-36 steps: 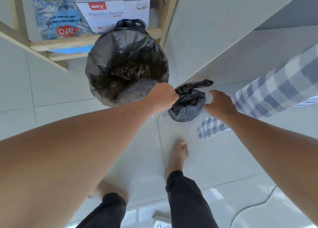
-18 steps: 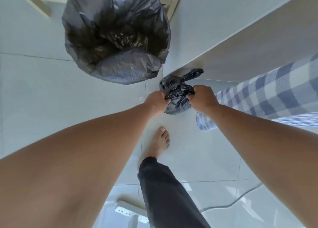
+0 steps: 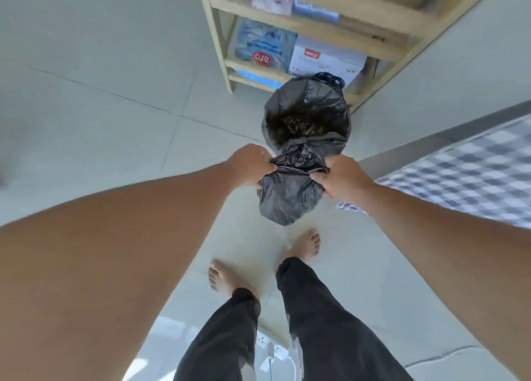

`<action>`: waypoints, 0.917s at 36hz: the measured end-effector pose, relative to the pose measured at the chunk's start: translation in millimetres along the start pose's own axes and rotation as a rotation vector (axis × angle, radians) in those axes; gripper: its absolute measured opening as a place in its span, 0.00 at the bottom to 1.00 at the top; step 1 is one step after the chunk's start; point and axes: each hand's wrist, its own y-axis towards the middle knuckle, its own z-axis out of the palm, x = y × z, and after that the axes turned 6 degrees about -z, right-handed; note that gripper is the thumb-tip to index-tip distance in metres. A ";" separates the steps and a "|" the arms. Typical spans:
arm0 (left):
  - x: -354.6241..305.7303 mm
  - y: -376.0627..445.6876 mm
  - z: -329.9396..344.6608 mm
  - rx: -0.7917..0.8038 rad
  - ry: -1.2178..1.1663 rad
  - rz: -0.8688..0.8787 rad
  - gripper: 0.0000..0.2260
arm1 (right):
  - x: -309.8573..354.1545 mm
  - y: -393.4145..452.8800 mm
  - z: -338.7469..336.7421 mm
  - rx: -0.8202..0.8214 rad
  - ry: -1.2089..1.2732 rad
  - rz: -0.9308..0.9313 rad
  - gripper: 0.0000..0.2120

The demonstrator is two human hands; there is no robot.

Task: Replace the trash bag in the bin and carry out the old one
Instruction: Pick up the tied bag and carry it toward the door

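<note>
A filled black trash bag [image 3: 287,196] hangs in the air above the tiled floor, in front of my feet. My left hand [image 3: 253,165] grips its top on the left side and my right hand [image 3: 342,176] grips its top on the right. Just beyond it stands the bin [image 3: 306,116], lined with a black bag that is folded over its rim, its mouth open and dark inside.
A wooden shelf unit [image 3: 313,27] with boxes stands right behind the bin. A checked cloth [image 3: 465,173] hangs at the right along a grey wall. A white power strip [image 3: 270,346] and cable lie on the floor between my legs.
My left hand left the bin's rim and both hands took hold of the small black bag on the floor. The bag has been lifted off the floor as I stood up.
</note>
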 end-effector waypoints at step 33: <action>243.2 -646.1 -176.2 -1.156 -0.598 -0.441 0.10 | 567.7 -386.8 79.7 0.492 -0.387 -1.181 0.11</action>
